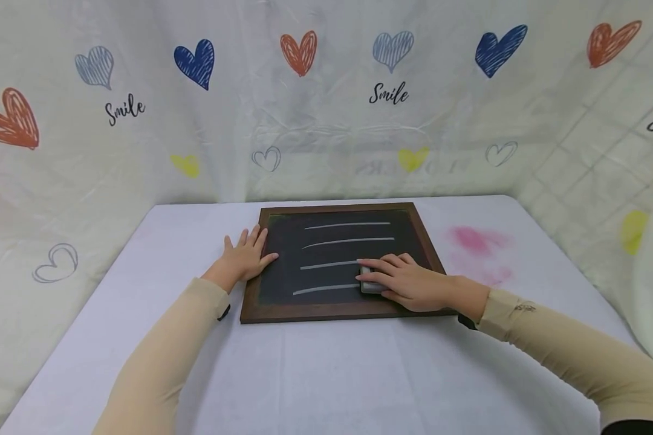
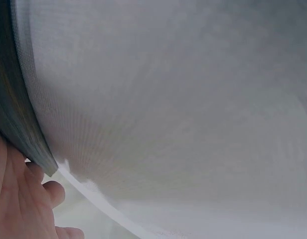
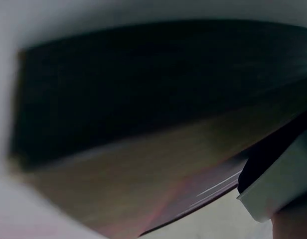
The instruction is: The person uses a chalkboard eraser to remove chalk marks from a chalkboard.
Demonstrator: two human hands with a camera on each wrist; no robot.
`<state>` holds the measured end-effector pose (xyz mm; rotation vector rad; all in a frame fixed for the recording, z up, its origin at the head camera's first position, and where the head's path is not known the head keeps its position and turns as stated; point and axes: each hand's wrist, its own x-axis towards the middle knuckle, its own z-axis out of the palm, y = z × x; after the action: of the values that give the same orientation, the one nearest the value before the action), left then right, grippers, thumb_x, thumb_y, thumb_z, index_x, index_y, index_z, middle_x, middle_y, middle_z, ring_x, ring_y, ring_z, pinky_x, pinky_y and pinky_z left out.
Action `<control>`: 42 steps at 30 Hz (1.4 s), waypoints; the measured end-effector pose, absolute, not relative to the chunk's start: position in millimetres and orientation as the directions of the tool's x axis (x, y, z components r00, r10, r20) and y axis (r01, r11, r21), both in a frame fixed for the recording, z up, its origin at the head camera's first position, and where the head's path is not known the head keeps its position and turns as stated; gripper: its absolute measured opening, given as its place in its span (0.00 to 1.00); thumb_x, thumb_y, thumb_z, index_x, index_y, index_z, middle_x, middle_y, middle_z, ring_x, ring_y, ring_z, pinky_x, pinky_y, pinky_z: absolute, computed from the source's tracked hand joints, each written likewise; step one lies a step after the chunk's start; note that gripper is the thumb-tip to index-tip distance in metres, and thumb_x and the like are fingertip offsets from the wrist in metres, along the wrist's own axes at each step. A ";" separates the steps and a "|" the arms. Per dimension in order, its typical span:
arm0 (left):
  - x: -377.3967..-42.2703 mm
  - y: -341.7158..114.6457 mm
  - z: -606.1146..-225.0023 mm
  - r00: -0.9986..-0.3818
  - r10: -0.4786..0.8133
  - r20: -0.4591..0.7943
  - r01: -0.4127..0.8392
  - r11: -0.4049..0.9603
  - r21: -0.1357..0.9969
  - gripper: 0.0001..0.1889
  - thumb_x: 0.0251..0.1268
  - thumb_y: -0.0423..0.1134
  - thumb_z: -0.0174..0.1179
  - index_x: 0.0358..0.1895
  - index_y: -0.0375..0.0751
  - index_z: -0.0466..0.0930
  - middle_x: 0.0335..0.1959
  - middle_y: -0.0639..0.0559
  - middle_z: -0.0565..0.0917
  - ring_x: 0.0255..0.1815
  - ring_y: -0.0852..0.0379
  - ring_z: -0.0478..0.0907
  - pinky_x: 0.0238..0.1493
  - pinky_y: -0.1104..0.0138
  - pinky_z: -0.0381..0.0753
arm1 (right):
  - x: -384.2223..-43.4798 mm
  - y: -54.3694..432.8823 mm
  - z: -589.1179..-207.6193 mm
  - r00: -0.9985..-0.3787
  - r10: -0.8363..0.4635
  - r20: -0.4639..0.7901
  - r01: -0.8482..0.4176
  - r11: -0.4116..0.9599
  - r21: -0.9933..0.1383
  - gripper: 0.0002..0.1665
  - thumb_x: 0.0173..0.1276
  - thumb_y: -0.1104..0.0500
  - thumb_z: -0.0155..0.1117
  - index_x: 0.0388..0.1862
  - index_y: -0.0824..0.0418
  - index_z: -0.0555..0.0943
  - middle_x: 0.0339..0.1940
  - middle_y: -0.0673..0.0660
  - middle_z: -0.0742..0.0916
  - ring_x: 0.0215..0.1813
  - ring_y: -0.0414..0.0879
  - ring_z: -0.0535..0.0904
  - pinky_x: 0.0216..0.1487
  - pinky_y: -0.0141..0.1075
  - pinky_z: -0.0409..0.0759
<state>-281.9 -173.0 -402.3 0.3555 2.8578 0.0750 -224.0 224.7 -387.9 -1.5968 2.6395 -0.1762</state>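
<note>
The hands work apart. The left hand [image 1: 243,258] rests with spread fingers on the board's left side, its fingertips and thumb over the wooden frame [image 1: 326,313]. The right hand [image 1: 413,284] grips a felt eraser [image 1: 371,284], fingers laid over the block, down in the lower right part of the chalkboard [image 1: 337,254].

Four chalk lines lie across the dark surface, one above another. The top line [image 1: 347,225] and the second line [image 1: 348,241] look whole. The third line [image 1: 329,265] breaks off at the right fingertips, and the bottom line [image 1: 326,289] runs up to the eraser's left side. Whether their right ends are rubbed away or only hidden beneath the hand and eraser, I cannot tell. If this is wiping, I judge it to be in its early part: at most the ends of the lower two lines are gone, while their left stretches and both upper lines remain.

The chalkboard lies flat on the cloth-covered counter [image 1: 315,374], close to the far edge and about midway between the left and right edges. To its right, towards the counter's far right corner, a pink smudge [image 1: 474,240] marks the cloth. Beyond the far edge hangs a pale backdrop [image 1: 326,109] printed with hearts.
</note>
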 end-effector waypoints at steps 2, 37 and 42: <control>-282.8 -172.8 -402.5 -0.936 0.249 -0.247 0.235 0.968 0.084 0.43 0.83 0.62 0.37 0.83 0.34 0.36 0.84 0.34 0.38 0.83 0.34 0.37 0.73 0.32 0.33 | -225.3 217.4 -388.5 -0.453 -0.892 0.011 -0.887 0.449 -0.110 0.32 0.81 0.57 0.56 0.81 0.52 0.63 0.83 0.58 0.60 0.72 0.54 0.63 0.61 0.53 0.64; -286.0 -172.1 -401.2 -0.937 0.231 -0.264 0.222 0.973 0.064 0.44 0.82 0.62 0.39 0.83 0.34 0.38 0.84 0.34 0.39 0.83 0.33 0.37 0.73 0.31 0.34 | -222.8 65.0 -370.5 -0.452 -0.854 -0.258 -0.891 0.442 0.100 0.37 0.86 0.49 0.46 0.87 0.46 0.47 0.86 0.53 0.49 0.76 0.49 0.59 0.62 0.45 0.67; -285.1 -172.1 -403.9 -0.936 0.227 -0.271 0.221 0.974 0.053 0.44 0.81 0.62 0.39 0.83 0.34 0.37 0.84 0.34 0.39 0.83 0.33 0.37 0.73 0.32 0.34 | -219.9 56.2 -367.9 -0.462 -0.840 -0.284 -0.886 0.448 0.118 0.37 0.86 0.49 0.46 0.87 0.45 0.47 0.86 0.53 0.50 0.77 0.49 0.59 0.64 0.45 0.67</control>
<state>-285.1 -172.1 -403.9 0.3290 2.8439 0.0321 -219.9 56.2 -367.9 -1.5151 2.5118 0.3723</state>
